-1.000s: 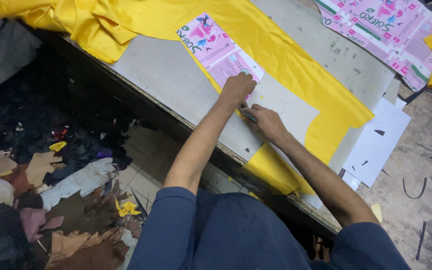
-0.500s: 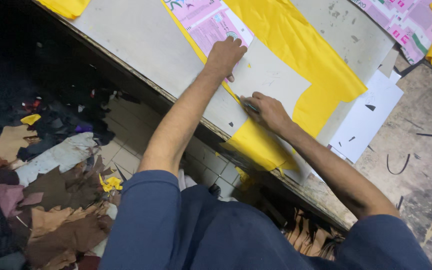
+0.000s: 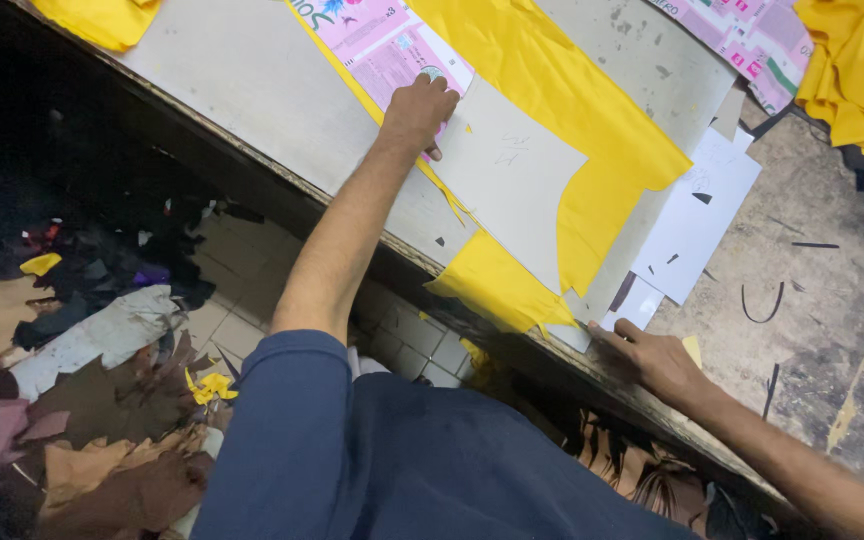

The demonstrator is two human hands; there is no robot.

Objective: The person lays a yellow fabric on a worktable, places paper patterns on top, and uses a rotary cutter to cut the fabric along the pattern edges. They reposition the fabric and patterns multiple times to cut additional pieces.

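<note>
pink printed sheet | white papers | floor scraps

A paper pattern is laid on a fabric sheet spread over the table at upper centre of the frame. The left hand is pressed on the pattern's upper left corner. The right hand is placed at the table edge, lower right. Fabric scraps are scattered on the floor, lower left.
</note>
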